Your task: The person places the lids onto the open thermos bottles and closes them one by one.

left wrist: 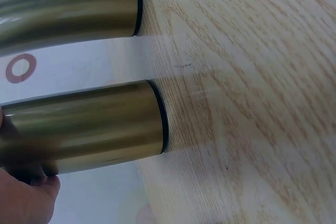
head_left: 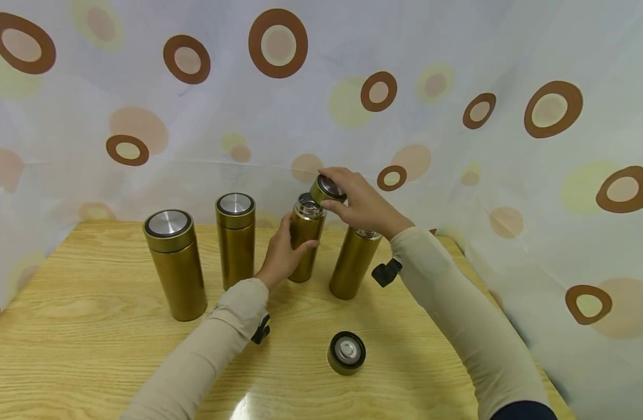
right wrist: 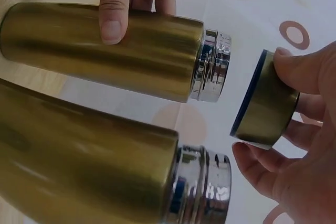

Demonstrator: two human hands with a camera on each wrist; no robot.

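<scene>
My left hand grips a gold thermos round its body; its silver threaded neck is bare. Just off that neck, my right hand pinches a gold lid with a silver top, and the right wrist view shows a gap between lid and neck. Another uncapped gold thermos stands to the right, partly hidden behind the right hand. A second lid lies upside down on the table nearer to me. In the left wrist view, the gripped thermos has its base on the wood.
Two capped gold thermoses stand to the left, one nearer thermos and one farther thermos. All are on a wood-grain table. A white sheet with brown circles hangs behind and to the right.
</scene>
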